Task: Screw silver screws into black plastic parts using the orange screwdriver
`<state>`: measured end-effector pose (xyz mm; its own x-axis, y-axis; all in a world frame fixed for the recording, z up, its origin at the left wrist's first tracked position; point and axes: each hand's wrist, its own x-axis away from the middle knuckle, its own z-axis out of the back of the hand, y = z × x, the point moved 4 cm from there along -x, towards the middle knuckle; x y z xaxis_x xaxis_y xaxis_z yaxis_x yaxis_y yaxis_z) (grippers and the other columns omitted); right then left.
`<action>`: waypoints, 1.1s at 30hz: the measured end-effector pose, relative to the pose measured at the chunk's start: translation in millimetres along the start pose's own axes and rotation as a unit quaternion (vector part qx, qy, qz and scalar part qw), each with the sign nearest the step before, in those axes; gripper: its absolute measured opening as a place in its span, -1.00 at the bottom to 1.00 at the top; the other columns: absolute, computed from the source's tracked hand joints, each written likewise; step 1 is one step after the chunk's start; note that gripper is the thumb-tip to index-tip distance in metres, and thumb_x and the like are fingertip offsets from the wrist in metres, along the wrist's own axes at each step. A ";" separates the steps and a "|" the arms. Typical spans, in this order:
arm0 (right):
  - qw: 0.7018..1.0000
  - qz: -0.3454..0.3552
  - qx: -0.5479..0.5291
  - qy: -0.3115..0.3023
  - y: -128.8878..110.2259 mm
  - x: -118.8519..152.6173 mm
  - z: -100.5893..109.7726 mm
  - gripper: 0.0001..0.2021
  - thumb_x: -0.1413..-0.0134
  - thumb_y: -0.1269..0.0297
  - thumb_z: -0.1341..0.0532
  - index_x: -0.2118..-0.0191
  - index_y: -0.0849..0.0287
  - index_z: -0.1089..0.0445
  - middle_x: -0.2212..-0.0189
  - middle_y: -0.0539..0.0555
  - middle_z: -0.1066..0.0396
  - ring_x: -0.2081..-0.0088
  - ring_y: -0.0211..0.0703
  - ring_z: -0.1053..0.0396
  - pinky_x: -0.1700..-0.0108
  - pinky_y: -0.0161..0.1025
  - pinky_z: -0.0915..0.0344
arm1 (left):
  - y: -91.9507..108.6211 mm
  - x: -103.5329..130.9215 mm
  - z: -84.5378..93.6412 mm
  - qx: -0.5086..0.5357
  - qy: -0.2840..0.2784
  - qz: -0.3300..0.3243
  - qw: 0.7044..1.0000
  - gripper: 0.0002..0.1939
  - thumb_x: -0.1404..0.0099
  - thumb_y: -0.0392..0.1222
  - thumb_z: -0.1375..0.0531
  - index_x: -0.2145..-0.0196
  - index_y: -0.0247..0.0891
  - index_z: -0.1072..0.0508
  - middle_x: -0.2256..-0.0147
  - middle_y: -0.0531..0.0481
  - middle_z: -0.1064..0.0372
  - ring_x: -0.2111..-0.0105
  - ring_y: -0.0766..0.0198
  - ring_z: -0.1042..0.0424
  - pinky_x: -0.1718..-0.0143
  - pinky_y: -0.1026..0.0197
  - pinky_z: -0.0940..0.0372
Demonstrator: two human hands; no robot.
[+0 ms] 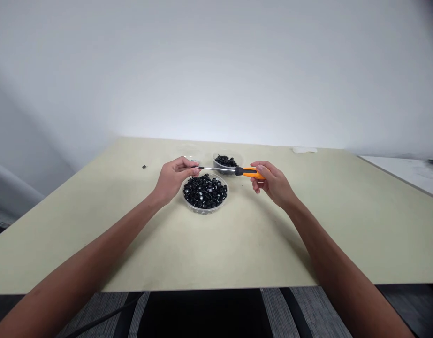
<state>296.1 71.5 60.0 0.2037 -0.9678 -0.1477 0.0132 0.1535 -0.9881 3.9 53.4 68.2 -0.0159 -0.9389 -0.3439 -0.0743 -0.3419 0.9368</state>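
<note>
My right hand (270, 182) grips the orange and black handle of a screwdriver (253, 172), its shaft pointing left. At the shaft's tip, my left hand (174, 177) pinches a small dark piece, mostly hidden by the fingers. Both hands are raised over the table. Just below the shaft stands a round clear bowl (206, 210) full of small glossy black parts (204, 190), some with silvery round faces. Behind it, a second clear bowl (216, 165) holds small black pieces (226, 161). A third clear container (191, 152) is partly hidden behind my left hand.
A pale greenish table (209, 253) runs back to a white wall (216, 70). One small black piece (144, 166) lies on it to the left. A white flat item (304, 149) is at the back right edge. Another white surface (409, 171) adjoins on the right.
</note>
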 end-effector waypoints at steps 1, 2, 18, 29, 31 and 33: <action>1.000 -0.006 0.006 -0.003 0.4 0.5 -0.2 -0.60 -0.18 -0.05 -0.19 0.03 0.15 -0.28 0.44 0.01 -0.32 0.50 -0.31 -0.32 0.46 -0.31 -0.29 | 0.8 0.0 0.2 -0.002 0.002 -0.003 1.000 -0.81 -0.09 -0.19 -0.41 0.40 -0.30 -0.51 0.23 -0.08 -0.54 0.33 0.23 -0.52 0.08 0.07 -0.41; 1.000 -0.011 0.001 -0.010 0.5 0.9 -0.6 -0.59 -0.18 -0.04 -0.19 0.00 0.13 -0.26 0.40 0.03 -0.35 0.46 -0.28 -0.36 0.44 -0.30 -0.31 | 1.5 0.1 0.5 -0.003 0.004 -0.006 1.000 -0.82 -0.09 -0.20 -0.41 0.41 -0.30 -0.50 0.24 -0.08 -0.54 0.34 0.24 -0.52 0.08 0.07 -0.41; 0.998 0.013 -0.055 -0.023 -0.6 1.9 -2.9 -0.60 -0.05 0.15 -0.34 0.01 0.12 -0.30 0.15 0.06 -0.36 0.22 -0.25 -0.41 0.05 -0.13 -0.42 | 0.9 1.3 0.8 -0.007 0.007 -0.008 1.000 -0.80 -0.08 -0.19 -0.42 0.40 -0.28 -0.49 0.25 -0.05 -0.53 0.30 0.24 -0.52 0.07 0.08 -0.41; 0.999 0.020 -0.015 -0.024 2.2 5.0 -3.0 -0.56 -0.08 0.10 -0.32 -0.04 0.08 -0.26 0.10 0.07 -0.35 0.15 -0.22 -0.40 0.11 -0.18 -0.43 | 3.4 1.0 1.6 -0.021 0.014 -0.021 0.999 -0.81 -0.09 -0.19 -0.40 0.41 -0.29 -0.48 0.27 -0.07 -0.53 0.31 0.23 -0.50 0.08 0.07 -0.39; 1.000 0.019 0.009 -0.004 2.4 5.2 -1.3 -0.58 -0.11 0.08 -0.29 -0.04 0.10 -0.27 0.24 0.03 -0.36 0.29 -0.29 -0.38 0.15 -0.21 -0.42 | 3.4 1.1 1.8 -0.024 0.015 -0.023 0.999 -0.81 -0.09 -0.18 -0.40 0.41 -0.29 -0.48 0.28 -0.06 -0.52 0.31 0.23 -0.49 0.08 0.07 -0.39; 0.999 0.009 0.039 0.006 3.0 5.7 -1.0 -0.59 -0.19 -0.02 -0.20 -0.03 0.13 -0.29 0.39 0.01 -0.32 0.45 -0.34 -0.32 0.30 -0.25 -0.37 | 4.0 0.8 1.9 -0.024 0.017 -0.026 0.999 -0.81 -0.10 -0.18 -0.40 0.41 -0.29 -0.47 0.28 -0.06 -0.52 0.31 0.23 -0.49 0.09 0.08 -0.38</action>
<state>296.3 66.2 56.2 0.1925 -0.9671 -0.1665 0.0863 0.1857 -0.9788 1.7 51.4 71.6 0.0198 -0.9203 -0.3908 -0.0265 -0.3913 0.9199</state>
